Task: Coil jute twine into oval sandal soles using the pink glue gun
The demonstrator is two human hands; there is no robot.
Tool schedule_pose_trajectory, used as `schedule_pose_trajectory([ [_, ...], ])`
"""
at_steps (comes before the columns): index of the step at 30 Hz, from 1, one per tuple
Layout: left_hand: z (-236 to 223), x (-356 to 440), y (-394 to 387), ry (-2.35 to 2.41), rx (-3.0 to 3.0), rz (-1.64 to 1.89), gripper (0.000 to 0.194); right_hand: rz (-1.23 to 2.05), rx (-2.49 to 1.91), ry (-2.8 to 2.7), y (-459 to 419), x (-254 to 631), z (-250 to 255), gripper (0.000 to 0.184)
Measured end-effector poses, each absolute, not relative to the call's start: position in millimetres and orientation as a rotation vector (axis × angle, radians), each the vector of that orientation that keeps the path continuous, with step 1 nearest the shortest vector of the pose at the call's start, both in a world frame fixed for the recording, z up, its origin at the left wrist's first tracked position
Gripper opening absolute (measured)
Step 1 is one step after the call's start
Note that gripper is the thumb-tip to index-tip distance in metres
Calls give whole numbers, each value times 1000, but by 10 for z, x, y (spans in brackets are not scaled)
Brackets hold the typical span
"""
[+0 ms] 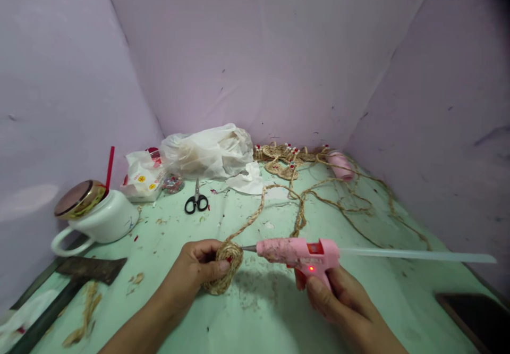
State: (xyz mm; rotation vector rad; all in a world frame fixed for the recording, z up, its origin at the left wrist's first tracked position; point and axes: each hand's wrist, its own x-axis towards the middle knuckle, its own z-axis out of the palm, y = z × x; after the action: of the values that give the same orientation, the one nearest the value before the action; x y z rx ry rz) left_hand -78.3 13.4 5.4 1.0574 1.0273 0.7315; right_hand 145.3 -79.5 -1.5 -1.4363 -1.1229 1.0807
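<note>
Scissors [196,199] and bag [211,151] behind, left fingers [217,270] pinch coil [230,278], right fingers [319,292] hold glue gun [292,253].

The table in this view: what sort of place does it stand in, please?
Probably a small craft corner: the right hand holds a glue gun, the left hand holds a coil of braided rope, and scissors lie on the table.

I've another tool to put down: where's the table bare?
Bare: the tabletop between the right hand and dark object, below the glue stick. Smaller: between the scissors and left hand. Crowded: the back, with plastic bag and braided pieces; left side, around the mug.
</note>
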Motion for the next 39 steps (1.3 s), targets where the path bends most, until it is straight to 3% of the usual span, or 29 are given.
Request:
schedule_pose_trajectory([
  [11, 50, -788, 148, 998, 937, 752, 31, 1083, -1486, -1121, -792, 1460, -52, 45],
  [39, 83, -760, 143, 982, 896, 725, 30, 1036, -1408, -1160, -787, 1452, -2, 35],
])
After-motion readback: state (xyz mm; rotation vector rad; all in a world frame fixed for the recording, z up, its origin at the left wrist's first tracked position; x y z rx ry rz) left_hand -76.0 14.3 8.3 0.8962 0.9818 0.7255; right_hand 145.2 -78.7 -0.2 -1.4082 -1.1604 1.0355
